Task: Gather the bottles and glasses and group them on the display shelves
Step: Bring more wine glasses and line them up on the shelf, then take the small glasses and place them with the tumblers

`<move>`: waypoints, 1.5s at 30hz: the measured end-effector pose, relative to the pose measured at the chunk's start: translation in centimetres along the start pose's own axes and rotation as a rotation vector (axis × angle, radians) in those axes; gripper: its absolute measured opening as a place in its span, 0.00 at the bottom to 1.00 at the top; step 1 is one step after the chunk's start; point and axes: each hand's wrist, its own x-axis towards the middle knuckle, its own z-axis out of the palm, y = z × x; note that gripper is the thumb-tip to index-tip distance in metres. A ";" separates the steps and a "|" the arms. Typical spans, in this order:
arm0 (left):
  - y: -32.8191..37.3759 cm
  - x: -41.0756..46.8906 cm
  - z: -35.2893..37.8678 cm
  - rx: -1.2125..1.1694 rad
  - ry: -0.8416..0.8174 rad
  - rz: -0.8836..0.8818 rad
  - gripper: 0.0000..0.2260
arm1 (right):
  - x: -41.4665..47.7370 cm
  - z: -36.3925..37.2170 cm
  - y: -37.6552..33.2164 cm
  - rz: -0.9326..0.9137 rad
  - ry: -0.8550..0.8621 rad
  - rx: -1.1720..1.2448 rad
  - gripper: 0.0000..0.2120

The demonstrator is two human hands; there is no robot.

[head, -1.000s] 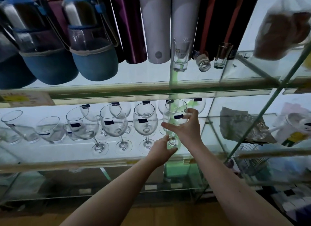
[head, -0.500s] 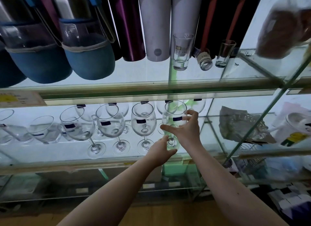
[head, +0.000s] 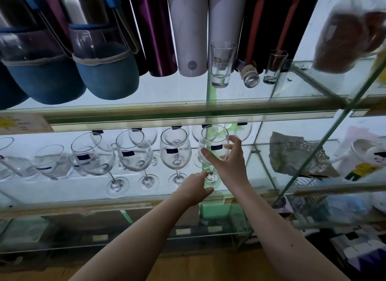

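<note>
A clear wine glass (head: 213, 140) with a dark label stands at the right end of a row on the middle glass shelf (head: 62, 190). My right hand (head: 229, 161) wraps its bowl from the right. My left hand (head: 193, 187) pinches the bottom of its stem, just above the foot. Three more wine glasses (head: 175, 153) stand in line to its left, with several others behind. On the upper shelf (head: 167, 109) stand blue-sleeved bottles (head: 104, 71), tall purple and white flasks (head: 188, 29), and small shot glasses (head: 222, 65).
A vertical glass divider (head: 263, 167) closes the compartment just right of the held glass. Beyond it lie a wrapped glass dish (head: 296, 155) and a white mug (head: 363, 155). Tumblers (head: 50, 161) crowd the shelf's left end. A lower shelf and wooden floor lie below.
Both hands keep their hold on the wine glass; it has barely shifted on the shelf. The view has drifted slightly.
</note>
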 end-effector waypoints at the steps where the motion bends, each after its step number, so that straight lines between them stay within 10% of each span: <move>1: 0.0 0.0 0.0 0.010 0.000 0.005 0.24 | 0.0 -0.1 0.0 -0.008 0.006 0.002 0.36; 18: 0.0 -1.9 -0.3 -0.114 0.041 0.044 0.30 | -0.8 -0.8 -1.1 0.023 0.011 0.027 0.45; 36: 8.9 -9.3 -9.4 -0.464 0.529 0.526 0.04 | -6.3 -6.0 -7.4 -0.352 0.320 0.191 0.03; 45: 14.6 -8.4 -19.1 -0.383 0.694 0.680 0.03 | -3.2 -11.3 -14.5 -0.577 0.444 0.197 0.06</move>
